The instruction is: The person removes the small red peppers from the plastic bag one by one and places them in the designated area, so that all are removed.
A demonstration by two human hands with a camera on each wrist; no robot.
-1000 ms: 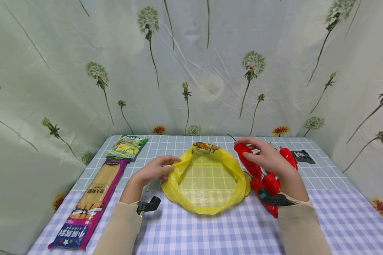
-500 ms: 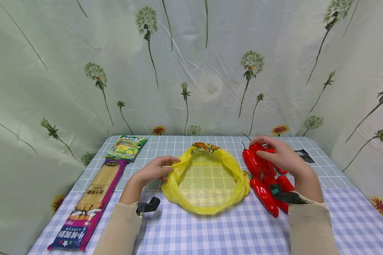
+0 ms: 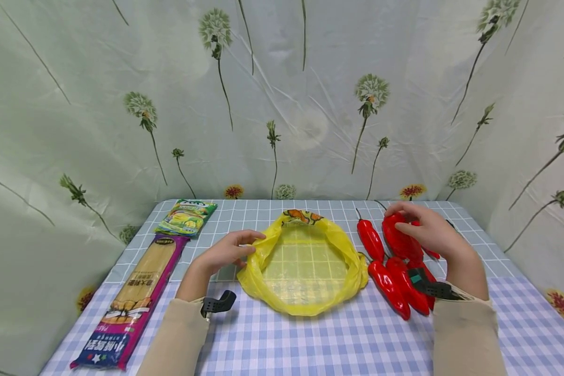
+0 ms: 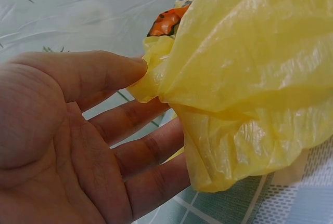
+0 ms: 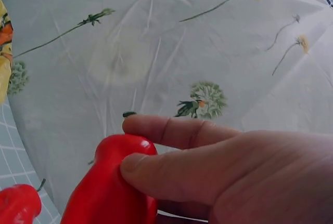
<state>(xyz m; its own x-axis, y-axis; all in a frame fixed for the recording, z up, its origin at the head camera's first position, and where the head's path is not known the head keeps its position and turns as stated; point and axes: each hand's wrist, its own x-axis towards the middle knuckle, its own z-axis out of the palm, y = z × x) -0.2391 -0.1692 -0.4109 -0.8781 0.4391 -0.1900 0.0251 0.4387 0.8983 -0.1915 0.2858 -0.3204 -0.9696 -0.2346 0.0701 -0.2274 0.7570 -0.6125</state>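
A yellow plastic bag point(image 3: 255, 279) stands with its mouth spread wide in the middle of the table. My left hand point(image 3: 227, 247) pinches its left rim between thumb and fingers; the left wrist view shows the thumb on the yellow film point(image 4: 244, 63) and the other fingers partly behind it. To the right, my right hand point(image 3: 427, 231) holds a red pepper point(image 3: 396, 235) near its stem end, thumb on the near side, over a group of peppers. In the right wrist view the held pepper point(image 5: 112, 182) points downward, its lower end out of frame.
Several red peppers lie right of the bag, including one farther back point(image 3: 370, 237) and one in front point(image 3: 389, 290). On the left are a long pasta packet point(image 3: 138, 292) and a green packet point(image 3: 187, 216). A floral curtain point(image 3: 310, 104) hangs behind the table.
My right hand has moved right with the held pepper, away from the bag and over the group, uncovering peppers at the group's left. My left hand stays at the bag's rim.
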